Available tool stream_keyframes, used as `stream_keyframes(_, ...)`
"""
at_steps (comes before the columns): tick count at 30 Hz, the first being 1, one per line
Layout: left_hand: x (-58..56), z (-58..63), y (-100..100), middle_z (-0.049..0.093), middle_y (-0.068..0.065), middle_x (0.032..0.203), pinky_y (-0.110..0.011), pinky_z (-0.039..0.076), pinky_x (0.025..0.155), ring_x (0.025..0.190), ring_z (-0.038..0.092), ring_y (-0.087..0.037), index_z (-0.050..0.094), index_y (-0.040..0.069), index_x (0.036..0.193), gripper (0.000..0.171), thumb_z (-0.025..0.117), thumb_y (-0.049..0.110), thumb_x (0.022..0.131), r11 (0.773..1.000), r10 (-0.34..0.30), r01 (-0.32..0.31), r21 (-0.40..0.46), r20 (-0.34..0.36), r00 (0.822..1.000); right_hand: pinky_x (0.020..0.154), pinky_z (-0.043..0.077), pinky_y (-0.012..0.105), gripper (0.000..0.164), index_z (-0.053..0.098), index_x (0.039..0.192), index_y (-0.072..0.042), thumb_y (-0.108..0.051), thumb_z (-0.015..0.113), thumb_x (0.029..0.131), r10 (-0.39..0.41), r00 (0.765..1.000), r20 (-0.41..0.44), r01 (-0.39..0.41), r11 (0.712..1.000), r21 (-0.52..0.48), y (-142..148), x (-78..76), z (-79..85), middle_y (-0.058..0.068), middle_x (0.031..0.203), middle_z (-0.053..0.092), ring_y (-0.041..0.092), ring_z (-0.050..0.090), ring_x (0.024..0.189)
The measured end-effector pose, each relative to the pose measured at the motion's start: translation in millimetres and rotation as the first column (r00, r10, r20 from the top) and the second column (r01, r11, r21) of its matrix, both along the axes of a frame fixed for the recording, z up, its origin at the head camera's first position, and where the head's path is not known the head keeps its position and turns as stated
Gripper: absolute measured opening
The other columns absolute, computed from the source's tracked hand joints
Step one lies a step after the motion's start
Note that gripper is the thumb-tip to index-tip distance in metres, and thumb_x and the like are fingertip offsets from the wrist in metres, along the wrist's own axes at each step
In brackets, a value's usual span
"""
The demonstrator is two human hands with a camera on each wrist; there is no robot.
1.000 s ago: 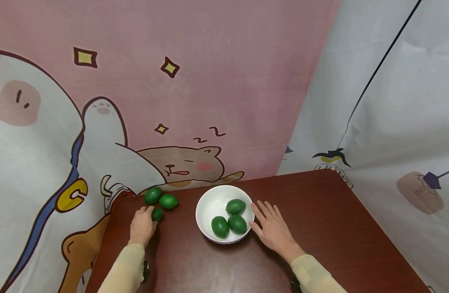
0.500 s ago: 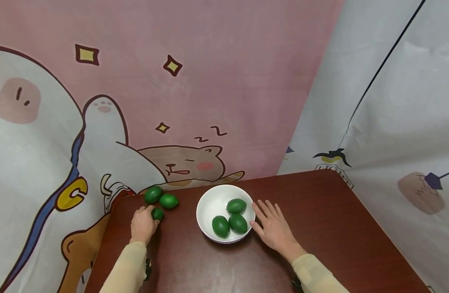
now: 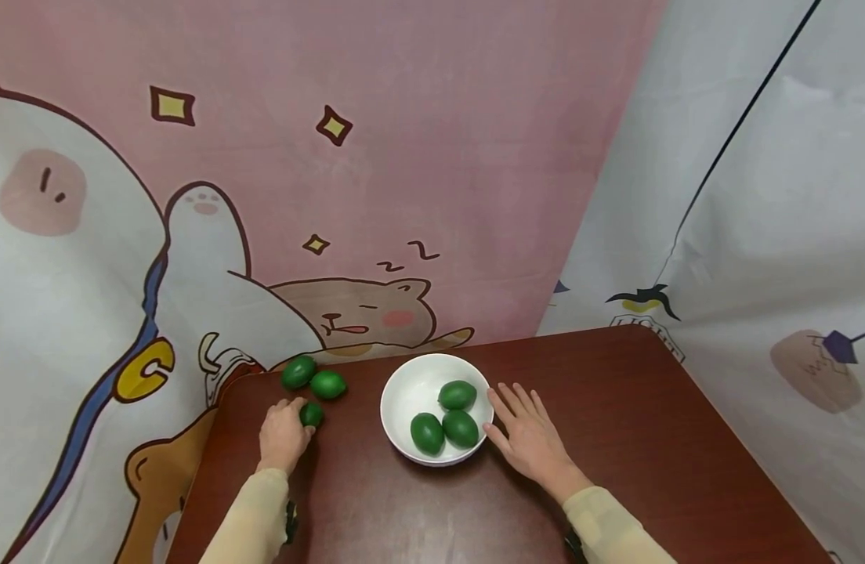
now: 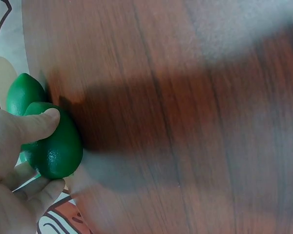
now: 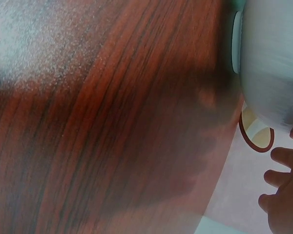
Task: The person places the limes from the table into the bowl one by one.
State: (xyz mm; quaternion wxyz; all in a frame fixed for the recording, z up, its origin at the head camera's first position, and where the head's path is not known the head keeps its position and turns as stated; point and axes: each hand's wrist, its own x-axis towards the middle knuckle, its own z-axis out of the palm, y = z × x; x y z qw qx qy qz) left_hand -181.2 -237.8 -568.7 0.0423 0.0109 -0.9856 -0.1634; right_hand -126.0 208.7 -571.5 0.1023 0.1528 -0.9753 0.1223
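Note:
My left hand pinches a green lime between its thumb and fingers, at the left side of the brown table. Just behind it lie two more limes, a darker one and a brighter one. A white bowl stands mid-table with three limes in it. Beside the bowl's right side is my right hand, fingers straight and spread, the fingertips at the rim. In the right wrist view only part of that hand shows beside the bowl's outer wall.
The brown wooden table has its back edge against a pink cartoon-print cloth. A pale cloth hangs along the right side. Both forearms wear light sleeves.
The left hand and its lime have shifted slightly right and away from the two limes behind. The right hand and bowl hold their places; the head view has shifted a little.

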Motion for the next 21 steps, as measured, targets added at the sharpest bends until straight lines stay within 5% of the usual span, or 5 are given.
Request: stream_keyframes(21, 17.1, -2.0, 13.0, 0.065, -0.028, 0.118, -0.062, 0.055, 0.084, 0.106, 0.061, -0.047, 0.068, -0.002, 0.126, 0.052, 0.087, 0.008, 0.079, 1.0, -0.011, 0.01, -0.01, -0.065, 0.998, 0.122, 0.025, 0.061, 0.064, 0.05, 0.155, -0.013, -0.048, 0.057, 0.103, -0.002, 1.0, -0.004, 0.002, 1.0, -0.004, 0.1, -0.3, -0.1, 0.017, 0.157, 0.048, 0.042, 0.039, 0.148)
